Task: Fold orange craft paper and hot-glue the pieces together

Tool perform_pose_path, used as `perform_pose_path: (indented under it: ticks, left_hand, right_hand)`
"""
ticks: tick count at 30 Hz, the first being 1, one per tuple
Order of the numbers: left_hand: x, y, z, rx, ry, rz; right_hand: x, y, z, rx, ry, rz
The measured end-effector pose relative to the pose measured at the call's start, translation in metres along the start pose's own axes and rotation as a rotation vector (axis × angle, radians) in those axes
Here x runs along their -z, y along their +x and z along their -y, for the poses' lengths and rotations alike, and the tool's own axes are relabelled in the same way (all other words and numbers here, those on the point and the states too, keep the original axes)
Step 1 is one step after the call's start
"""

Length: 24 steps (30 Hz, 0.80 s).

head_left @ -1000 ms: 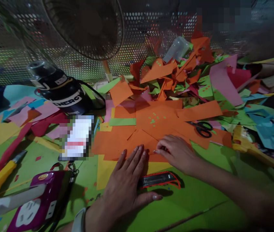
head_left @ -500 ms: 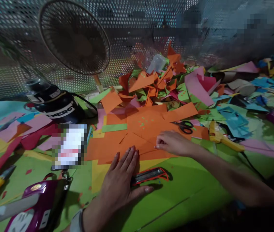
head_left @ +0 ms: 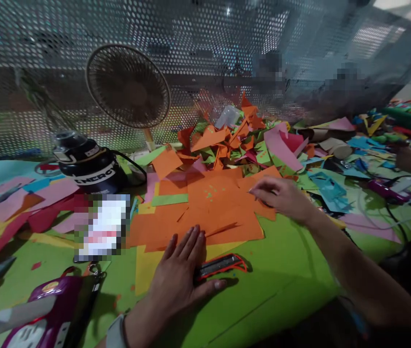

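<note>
Presently, my left hand [head_left: 176,278] lies flat and released, its fingertips on the orange papers [head_left: 205,212], which lie on the green table [head_left: 281,263], over a yellow sheet [head_left: 145,275]. The cutter knife [head_left: 220,267] (it has a red edge) rests just beside this hand, above my thumb. My right hand [head_left: 285,199] is bent over the papers' right part, and I cannot tell whether its fingers hold something.
</note>
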<state>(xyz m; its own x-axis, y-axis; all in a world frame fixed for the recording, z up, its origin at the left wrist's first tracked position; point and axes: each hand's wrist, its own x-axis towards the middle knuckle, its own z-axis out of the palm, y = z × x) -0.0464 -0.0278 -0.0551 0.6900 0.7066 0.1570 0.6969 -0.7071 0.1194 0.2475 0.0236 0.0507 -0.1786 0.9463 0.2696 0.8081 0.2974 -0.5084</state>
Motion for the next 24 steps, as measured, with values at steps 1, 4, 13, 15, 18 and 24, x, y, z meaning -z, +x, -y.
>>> perform_pose_path:
  ticks: [1,4,13,15,18,24]
  left_hand:
    - [-0.001,0.000,0.000,-0.005,-0.008,-0.012]
    - [0.000,-0.001,0.000,-0.004,-0.040,-0.018]
    - [0.000,-0.001,-0.002,0.007,-0.064,-0.023]
    - [0.001,-0.001,-0.002,-0.001,-0.065,-0.026]
    - [0.003,0.001,-0.002,0.005,-0.069,0.014]
    - [0.010,0.007,-0.003,0.034,-0.096,0.105]
  right_hand:
    - [0.008,-0.004,-0.001,0.085,-0.054,-0.233]
    - [0.027,-0.016,-0.009,0.361,-0.320,-0.802]
    - [-0.016,-0.023,0.023,0.589,-0.305,-0.162]
    - [-0.043,-0.026,0.040,0.556,-0.251,0.221]
    - [-0.073,-0.029,0.057,0.431,-0.232,0.542]
    - [-0.090,-0.030,0.062,0.310,-0.248,0.688]
